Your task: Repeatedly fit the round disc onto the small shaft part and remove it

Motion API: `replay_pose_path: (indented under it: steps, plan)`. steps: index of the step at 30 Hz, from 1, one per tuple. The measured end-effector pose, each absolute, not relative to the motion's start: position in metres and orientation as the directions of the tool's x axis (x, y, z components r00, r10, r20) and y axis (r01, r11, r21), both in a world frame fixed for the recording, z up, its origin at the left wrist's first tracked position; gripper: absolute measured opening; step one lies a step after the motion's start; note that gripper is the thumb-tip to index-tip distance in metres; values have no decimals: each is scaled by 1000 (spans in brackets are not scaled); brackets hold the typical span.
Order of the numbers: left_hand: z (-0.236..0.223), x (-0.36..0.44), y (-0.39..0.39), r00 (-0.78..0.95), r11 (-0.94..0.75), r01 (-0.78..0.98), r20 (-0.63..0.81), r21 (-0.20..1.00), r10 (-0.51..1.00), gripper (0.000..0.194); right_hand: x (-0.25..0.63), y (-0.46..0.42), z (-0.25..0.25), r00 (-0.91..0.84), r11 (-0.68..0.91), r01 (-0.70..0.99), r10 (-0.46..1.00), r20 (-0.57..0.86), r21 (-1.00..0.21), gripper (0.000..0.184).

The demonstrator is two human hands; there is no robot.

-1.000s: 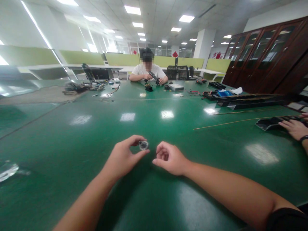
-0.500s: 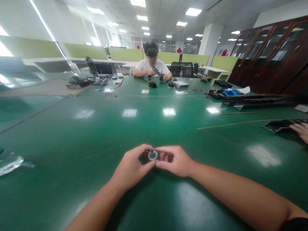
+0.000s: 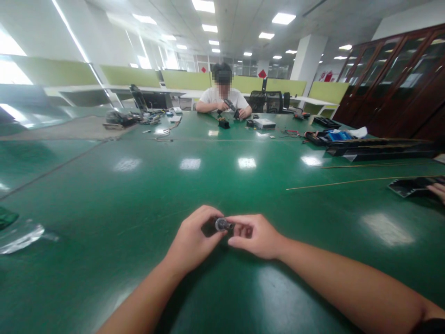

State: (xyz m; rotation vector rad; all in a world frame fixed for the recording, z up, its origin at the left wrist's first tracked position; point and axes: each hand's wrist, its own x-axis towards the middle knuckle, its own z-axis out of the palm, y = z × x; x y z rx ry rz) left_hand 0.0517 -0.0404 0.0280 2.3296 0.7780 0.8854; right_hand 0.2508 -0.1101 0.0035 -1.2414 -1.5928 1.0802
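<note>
My left hand point(image 3: 194, 236) grips a small round metal part point(image 3: 220, 225) between thumb and fingers, above the green table. The part has a pale disc-like rim and a dark short stem, which points right; its exact kind is too small to make out. Close on the right is my right hand point(image 3: 257, 236), its index fingertip at the part's upper edge. The right thumb sits lower, apart from the index finger, and the other fingers are curled. Whether the right index finger touches the part, I cannot tell.
Across the green table point(image 3: 156, 185) a person point(image 3: 224, 95) holds a dark tool. Clear plastic point(image 3: 26, 236) lies at the left. Another person's hand point(image 3: 438, 190) rests by a black metal profile point(image 3: 410, 186) at the right, near a thin rod point(image 3: 327, 184). Electronics point(image 3: 121, 119) stand farther back.
The part has tilted in my left hand: its stem pointed up and now points right. My right thumb has drawn slightly away from the left one. The view has shifted a little left.
</note>
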Motion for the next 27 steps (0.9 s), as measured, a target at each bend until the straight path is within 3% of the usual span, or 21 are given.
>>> replay_pose_path:
  steps: [6,16,27]
  plan:
    - [21,49,-39,592,-661,400,372,635,715,24,250,-112,3,-180,158,314,978,104,-936,48]
    - [25,48,-39,676,-729,327,390,602,625,25,249,-112,4,-161,175,377,979,122,-910,19]
    - [27,53,-41,706,-703,312,340,639,622,32,251,-110,-2,-66,164,286,986,151,-944,37]
